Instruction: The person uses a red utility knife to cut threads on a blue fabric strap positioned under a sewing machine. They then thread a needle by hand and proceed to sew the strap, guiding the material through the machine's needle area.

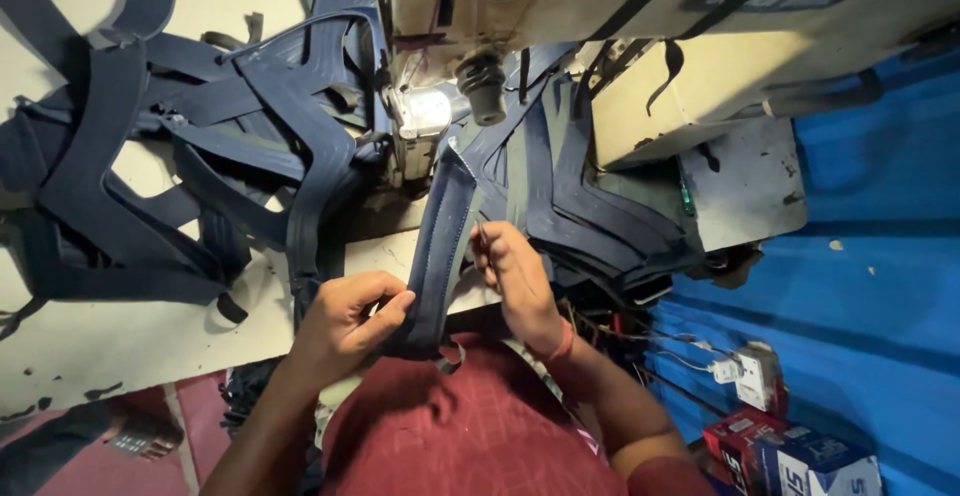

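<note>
Both forearms enter from the bottom edge and angle upward toward the middle of the view, bare from elbow to wrist. The left hand [345,318] sits lower and to the left, knuckles toward the camera, fingers curled inward, thumb extended to the right and pressed against the fingers in a closed pinch grip. The right hand [512,274] is slightly higher and to the right, back of the hand facing the camera, fingers bent and drawn together, fingertips pointing up and left, also in a closed pinch. An orange-red band circles the right wrist. The hands are near each other, not touching.
</note>
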